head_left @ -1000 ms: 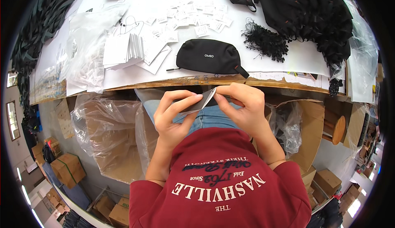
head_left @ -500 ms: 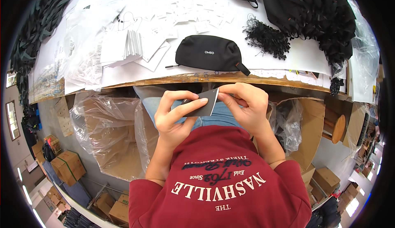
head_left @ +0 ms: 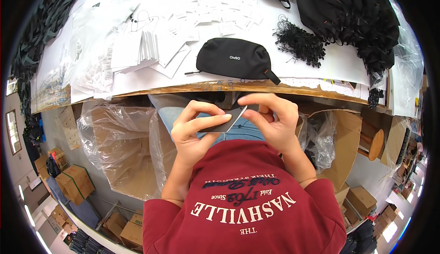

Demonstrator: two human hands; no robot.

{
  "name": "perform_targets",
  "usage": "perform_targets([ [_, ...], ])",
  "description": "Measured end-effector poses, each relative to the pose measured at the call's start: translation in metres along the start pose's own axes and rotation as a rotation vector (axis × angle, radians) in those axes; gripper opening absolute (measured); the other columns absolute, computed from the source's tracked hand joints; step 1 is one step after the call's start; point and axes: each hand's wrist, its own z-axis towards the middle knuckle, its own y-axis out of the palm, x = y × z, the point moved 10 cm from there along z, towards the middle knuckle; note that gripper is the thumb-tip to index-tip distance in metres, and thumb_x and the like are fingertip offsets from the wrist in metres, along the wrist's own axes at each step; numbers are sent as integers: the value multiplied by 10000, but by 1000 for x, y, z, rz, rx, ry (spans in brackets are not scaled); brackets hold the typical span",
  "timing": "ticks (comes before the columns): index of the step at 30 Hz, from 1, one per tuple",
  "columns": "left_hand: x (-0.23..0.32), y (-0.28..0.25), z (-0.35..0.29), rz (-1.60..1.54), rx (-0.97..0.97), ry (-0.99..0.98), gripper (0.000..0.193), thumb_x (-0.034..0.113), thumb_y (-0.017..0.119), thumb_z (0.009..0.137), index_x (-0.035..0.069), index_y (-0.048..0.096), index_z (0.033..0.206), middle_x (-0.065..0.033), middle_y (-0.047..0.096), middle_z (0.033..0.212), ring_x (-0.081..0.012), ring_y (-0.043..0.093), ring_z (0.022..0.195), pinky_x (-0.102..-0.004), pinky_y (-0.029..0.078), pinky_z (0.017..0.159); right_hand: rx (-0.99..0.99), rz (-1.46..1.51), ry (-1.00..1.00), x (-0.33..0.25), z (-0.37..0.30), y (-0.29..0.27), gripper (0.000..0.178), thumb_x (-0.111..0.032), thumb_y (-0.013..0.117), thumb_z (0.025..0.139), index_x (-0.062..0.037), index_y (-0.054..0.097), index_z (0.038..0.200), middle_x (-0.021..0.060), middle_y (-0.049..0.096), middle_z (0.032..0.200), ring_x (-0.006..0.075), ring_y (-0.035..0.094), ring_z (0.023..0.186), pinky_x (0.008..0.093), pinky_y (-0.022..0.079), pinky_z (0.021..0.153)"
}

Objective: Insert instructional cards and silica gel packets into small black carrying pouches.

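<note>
Head view: left fingers [head_left: 206, 122] pinch a dark card [head_left: 223, 127], right fingers [head_left: 262, 99] at its upper corner, grip unclear.

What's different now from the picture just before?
The dark card has tilted, its lower right corner swinging left, so its white edge slants more. The right hand's pointing finger and thumb have spread wider beside it. The left hand still holds the card, and the black zip pouch hasn't moved.
</note>
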Motion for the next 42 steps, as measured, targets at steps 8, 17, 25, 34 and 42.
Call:
perform_targets([
  [8, -13, 7, -3, -304, -69, -85, 310, -106, 725, 646, 32, 727, 923, -102, 625, 904, -175, 614, 791, -267, 488, 675, -58, 78, 31, 2, 3, -1, 159, -70, 781, 718, -68, 698, 853, -19, 480, 541, 59, 348, 456, 217, 254, 426],
  [17, -65, 37, -30, -494, -379, -679, 185, 144, 668, 877, -7, 650, 982, -42, 626, 860, -81, 587, 763, -225, 466, 661, -409, 19, 1, 6, -12, 24, 126, -98, 747, 747, -80, 660, 837, 41, 588, 628, 141, 514, 498, 257, 371, 458],
  [25, -68, 48, -34, -405, -494, -629, 99, 127, 610, 913, 37, 569, 910, 24, 550, 784, -29, 509, 665, -188, 404, 553, -414, -89, -68, 12, -23, 32, 103, -135, 716, 796, -73, 641, 831, 44, 592, 637, 153, 534, 518, 259, 393, 482],
  [34, -72, 69, 7, -451, -283, -501, 102, 133, 540, 958, 52, 498, 914, 32, 490, 781, -36, 450, 597, -185, 369, 518, -251, 404, 457, 70, -44, 15, 101, -133, 614, 908, -39, 590, 937, -62, 457, 565, 4, 362, 523, 198, 288, 494],
  [42, -73, 133, 35, -372, -524, -417, 76, 109, 568, 940, 37, 542, 943, 18, 516, 799, -43, 477, 633, -201, 416, 566, -10, 408, 515, 87, -56, -33, 127, -107, 568, 933, -13, 603, 1013, -81, 445, 612, 0, 319, 506, 187, 220, 460],
])
